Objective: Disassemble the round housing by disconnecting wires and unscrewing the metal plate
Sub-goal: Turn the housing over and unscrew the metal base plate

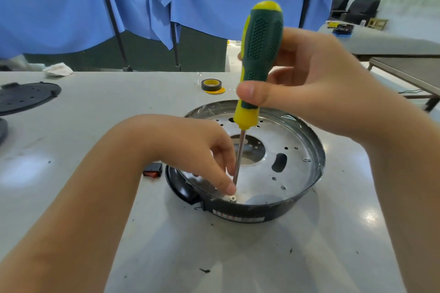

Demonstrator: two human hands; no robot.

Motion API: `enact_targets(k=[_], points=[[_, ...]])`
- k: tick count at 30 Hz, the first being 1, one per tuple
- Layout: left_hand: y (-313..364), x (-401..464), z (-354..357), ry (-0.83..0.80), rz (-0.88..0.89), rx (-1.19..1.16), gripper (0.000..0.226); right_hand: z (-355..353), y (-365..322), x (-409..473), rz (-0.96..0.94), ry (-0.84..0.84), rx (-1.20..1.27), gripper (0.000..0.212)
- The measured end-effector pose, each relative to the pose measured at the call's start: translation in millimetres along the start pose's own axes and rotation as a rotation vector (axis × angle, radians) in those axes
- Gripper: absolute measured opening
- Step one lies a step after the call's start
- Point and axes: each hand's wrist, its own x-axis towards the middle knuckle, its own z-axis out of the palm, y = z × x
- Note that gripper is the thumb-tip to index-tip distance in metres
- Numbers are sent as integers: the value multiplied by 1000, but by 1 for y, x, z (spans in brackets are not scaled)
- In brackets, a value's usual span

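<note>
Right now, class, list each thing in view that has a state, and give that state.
Screwdriver: upright, tip at screw.
Right hand: grips handle.
Left hand: fingertips steady shaft.
Screw: in the plate.
Metal plate: seated in housing.
Tape roll: lying flat.

White table point(309, 257), round housing point(250, 215), tape roll point(211, 84), red switch point(152, 170), black perforated disc point(26, 96), crumpled cloth point(58, 69)

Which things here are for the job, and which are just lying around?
For the job: screwdriver in the right hand, screw by the left hand, metal plate, round housing.

Lying about: tape roll, black disc, red switch, white cloth.
</note>
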Motion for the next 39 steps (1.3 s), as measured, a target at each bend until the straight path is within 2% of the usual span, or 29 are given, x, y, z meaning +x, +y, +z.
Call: enact_targets(k=[3,8,15,20,28,39], points=[[2,7,6,-40,-39,21,12,-5,0,1,-38,62,-4,31],[2,11,13,-7,-42,112,6,-14,0,0,-62,136,-22,34],[4,14,17,18,-37,149,11,-19,1,-2,8,36,-169,45],[6,14,19,20,-26,156,16,-14,0,-2,50,-46,-200,45],[9,15,20,4,-14,95,5,-11,-2,-2,71,-46,-199,44],[12,16,20,-43,-39,124,16,-7,1,0,80,-48,-196,44]])
